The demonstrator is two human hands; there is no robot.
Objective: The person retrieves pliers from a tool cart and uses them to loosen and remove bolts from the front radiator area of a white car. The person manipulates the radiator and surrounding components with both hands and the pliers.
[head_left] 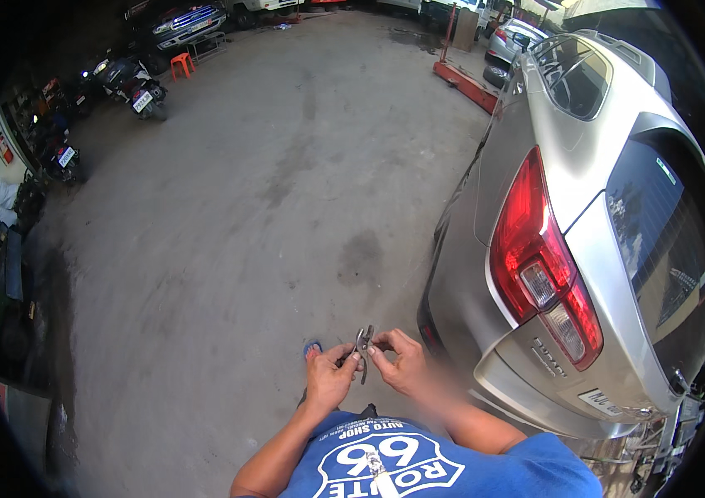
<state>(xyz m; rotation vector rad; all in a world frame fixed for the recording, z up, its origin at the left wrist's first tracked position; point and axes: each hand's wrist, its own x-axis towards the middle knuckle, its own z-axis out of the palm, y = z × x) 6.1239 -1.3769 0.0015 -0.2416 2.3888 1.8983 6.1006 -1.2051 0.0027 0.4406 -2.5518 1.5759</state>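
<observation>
In front of my blue shirt (373, 456), my left hand (329, 380) is closed around a small pair of dark metal pliers (364, 339). The jaws point up and away from me, and one handle hangs below the fingers. Close against the jaws, my right hand (405, 365) pinches with thumb and forefinger. Whether it grips the pliers themselves or a tiny part at them is too small to tell. Both hands are held above the concrete floor, to the left of the silver car's rear corner.
A silver car (477, 249) with a red tail light (535, 257) stands close on my right. Beyond it lies a red lift part (466, 86). Motorcycles (132, 87), an orange stool (181, 65) and a dark vehicle (182, 26) are at the far left. A stain (360, 257) marks the concrete floor (228, 207).
</observation>
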